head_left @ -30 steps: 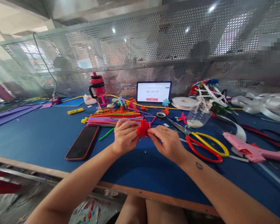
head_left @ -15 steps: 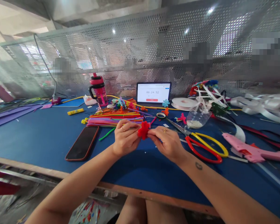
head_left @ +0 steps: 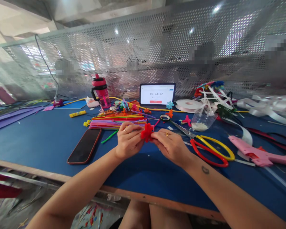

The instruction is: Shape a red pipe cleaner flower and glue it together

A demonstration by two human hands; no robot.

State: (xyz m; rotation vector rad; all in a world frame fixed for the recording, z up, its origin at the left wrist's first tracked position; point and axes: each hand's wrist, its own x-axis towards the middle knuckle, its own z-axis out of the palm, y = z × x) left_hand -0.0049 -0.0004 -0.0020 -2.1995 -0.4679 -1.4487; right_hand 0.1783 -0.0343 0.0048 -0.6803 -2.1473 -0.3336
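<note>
Carefully held, a red pipe-cleaner flower point(head_left: 147, 132) sits pinched between both hands, just above the blue worktable point(head_left: 38, 149).

The left hand point(head_left: 129, 141) and right hand point(head_left: 171, 147) each grip it at the fingertips, with the hands close together, which keeps the small piece steady in front of the person. A bundle of coloured pipe cleaners point(head_left: 118, 122) lies straight ahead, with red-and-yellow-handled scissors point(head_left: 207, 155) just beside the right hand and a smartphone point(head_left: 84, 146) to the left, all within easy reach. A pink glue gun point(head_left: 257, 156) rests further right. Against the earlier frame, the flower has barely shifted, the grip stays the same, and the tablet point(head_left: 157, 94) timer has moved from 00:24:31 to 00:24:32.
</note>
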